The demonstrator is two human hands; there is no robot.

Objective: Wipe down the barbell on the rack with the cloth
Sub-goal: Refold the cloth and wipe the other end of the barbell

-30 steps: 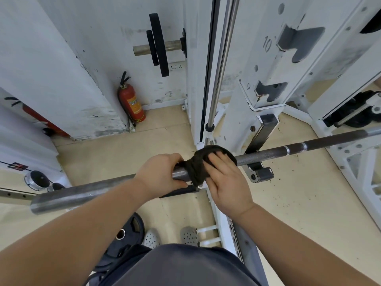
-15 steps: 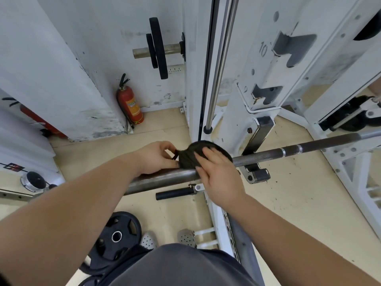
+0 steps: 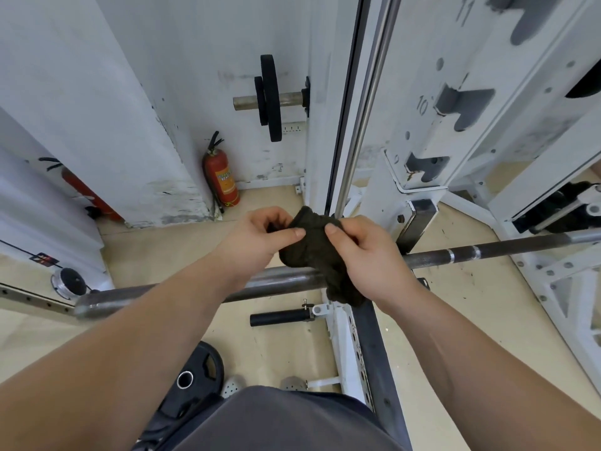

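Note:
A steel barbell (image 3: 507, 250) lies across the white rack (image 3: 422, 177), its thick sleeve end (image 3: 97, 304) pointing left. A dark crumpled cloth (image 3: 312, 245) hangs in front of the bar near the rack upright. My left hand (image 3: 260, 239) pinches the cloth's upper left edge between thumb and fingers. My right hand (image 3: 367, 252) pinches the upper right part, and the cloth's lower end droops below the bar beside that wrist. Both hands are lifted slightly above the bar.
A red fire extinguisher (image 3: 221, 177) stands by the wall. Black weight plates (image 3: 270, 96) hang on a peg. Another plate (image 3: 195, 372) lies on the floor by my feet. A short black peg (image 3: 279, 317) juts from the rack base. A vertical chrome guide rod (image 3: 364, 109) rises behind the cloth.
Both hands came off the bar and lifted the cloth, now pinching it between them; a second ago the left hand gripped the bar and the right pressed the cloth on it.

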